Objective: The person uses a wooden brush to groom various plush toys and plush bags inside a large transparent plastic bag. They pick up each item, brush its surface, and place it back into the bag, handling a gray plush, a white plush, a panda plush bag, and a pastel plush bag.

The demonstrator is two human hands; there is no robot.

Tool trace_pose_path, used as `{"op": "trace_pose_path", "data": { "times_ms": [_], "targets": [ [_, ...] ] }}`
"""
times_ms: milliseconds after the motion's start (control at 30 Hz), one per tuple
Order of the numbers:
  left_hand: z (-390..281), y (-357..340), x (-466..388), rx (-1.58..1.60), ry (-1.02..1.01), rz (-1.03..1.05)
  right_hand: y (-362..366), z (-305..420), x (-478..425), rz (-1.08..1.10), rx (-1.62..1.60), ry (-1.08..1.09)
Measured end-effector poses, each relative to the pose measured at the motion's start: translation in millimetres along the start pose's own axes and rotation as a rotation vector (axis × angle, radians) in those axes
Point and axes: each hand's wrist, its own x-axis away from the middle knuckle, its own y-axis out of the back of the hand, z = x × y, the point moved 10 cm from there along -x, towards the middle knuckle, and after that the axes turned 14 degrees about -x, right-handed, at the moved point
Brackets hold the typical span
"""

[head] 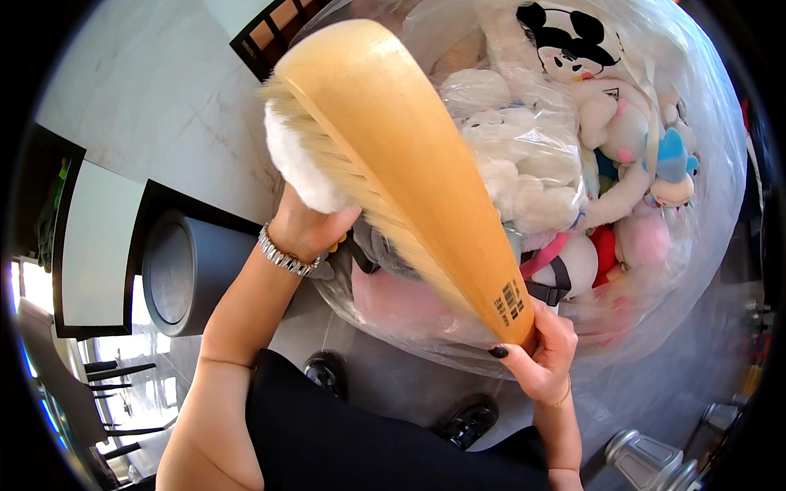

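My right hand (543,356) grips the narrow handle end of a wooden bristle brush (393,141), which bears printed writing near the grip. The pale bristles face left, against a fluffy white plush thing (301,162) that my left hand (313,221) holds; most of the plush and the left fingers are hidden behind the brush. Beyond the brush, a large clear plastic bag (706,166) stands wide at the mouth, full of soft toys. Among them are white plush toys in clear wrapping (522,153) and a plush with a black-and-white panda face (571,46).
Left of the bag, a grey cylindrical bin (202,270) sits beside a white marbled surface (166,104). Two black shoes (470,420) rest on the grey tiled floor (393,374). Silver moulded posts or legs (651,457) show at lower right, dark chair legs (123,371) at left.
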Motion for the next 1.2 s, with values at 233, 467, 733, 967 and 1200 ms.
{"op": "trace_pose_path", "data": {
  "times_ms": [233, 467, 733, 967, 1200],
  "targets": [
    [-23.7, -24.5, 6.5, -0.246, -0.201, 0.038, 7.1, -10.3, 1.2, -0.044, 0.019, -0.021],
    [-18.1, -30.3, -2.5, -0.075, -0.147, 0.042, 30.8, -28.3, 7.6, -0.231, -0.109, -0.233],
    [-12.7, -18.0, -4.8, -0.154, -0.183, -0.164, 29.3, -37.6, 17.7, -0.259, -0.281, -0.376],
    [-6.6, -11.0, -4.3, -0.056, -0.095, 0.031, 4.3, -14.5, -1.6, -0.015, -0.011, -0.115],
    [-6.0, -25.9, -6.1, -0.063, -0.126, 0.029, 48.0, -47.2, 17.6, -0.452, -0.345, -0.399]
  ]
}}
